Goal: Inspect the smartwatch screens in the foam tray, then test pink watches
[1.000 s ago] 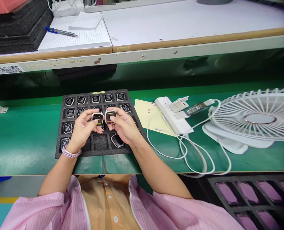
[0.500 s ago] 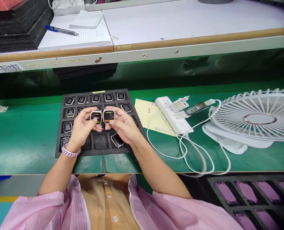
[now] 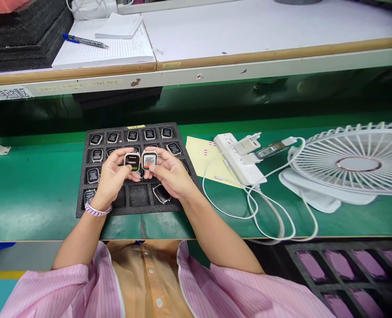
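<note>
Side by side above a dark foam tray [image 3: 139,195], I hold two strapless smartwatches. My left hand [image 3: 114,174] grips the left smartwatch [image 3: 132,160], thumb at its lower edge; its dark screen shows text and a green strip. The right smartwatch [image 3: 149,157], with a lighter picture and an orange-red patch on its screen, is held in my right hand [image 3: 171,172], thumb on the lower screen. Rows of similar watches sit in the tray's pockets, among them a dark-screened watch [image 3: 162,193] at the front right. My hands hide some of the middle pockets.
Right of the tray lie a yellow paper sheet [image 3: 199,154] and a white power strip [image 3: 239,159] with chargers and looping cables. A white fan [image 3: 358,163] stands farther right. A shelf [image 3: 265,26] crosses the back, holding a pen [image 3: 85,41] on paper and stacked black foam [image 3: 24,39].
On the right smartwatch the screen has gone from mostly dark to a lighter picture. Both hands stay in nearly the same place, each still holding its watch.
</note>
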Available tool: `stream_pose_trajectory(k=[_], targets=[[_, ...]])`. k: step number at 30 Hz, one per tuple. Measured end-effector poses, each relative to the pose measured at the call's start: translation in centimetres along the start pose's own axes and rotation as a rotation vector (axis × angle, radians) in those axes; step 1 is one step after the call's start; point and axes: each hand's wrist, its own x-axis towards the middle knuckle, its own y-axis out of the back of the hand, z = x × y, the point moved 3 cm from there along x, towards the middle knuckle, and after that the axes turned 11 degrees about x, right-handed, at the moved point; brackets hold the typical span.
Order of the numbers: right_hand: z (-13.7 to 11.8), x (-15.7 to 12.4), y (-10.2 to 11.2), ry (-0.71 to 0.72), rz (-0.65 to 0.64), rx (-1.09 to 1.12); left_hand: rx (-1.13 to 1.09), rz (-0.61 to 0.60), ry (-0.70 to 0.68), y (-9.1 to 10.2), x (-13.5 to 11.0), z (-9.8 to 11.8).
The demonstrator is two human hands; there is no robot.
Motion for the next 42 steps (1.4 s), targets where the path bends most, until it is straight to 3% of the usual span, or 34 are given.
stream_pose_trajectory(k=[5, 20, 42], targets=[[0.0, 0.0, 0.1, 0.016, -0.018, 0.008, 0.029, -0.011, -0.019, 0.1, 0.0, -0.1], [0.6, 0.2, 0.7, 0.028, 0.093, -0.014, 0.059, -0.083, -0.019, -0.2, -0.1, -0.6], [0.7, 0.2, 0.6, 0.025, 0.024, 0.001, 0.039, -0.044, -0.025, 0.0, 0.3, -1.1]])
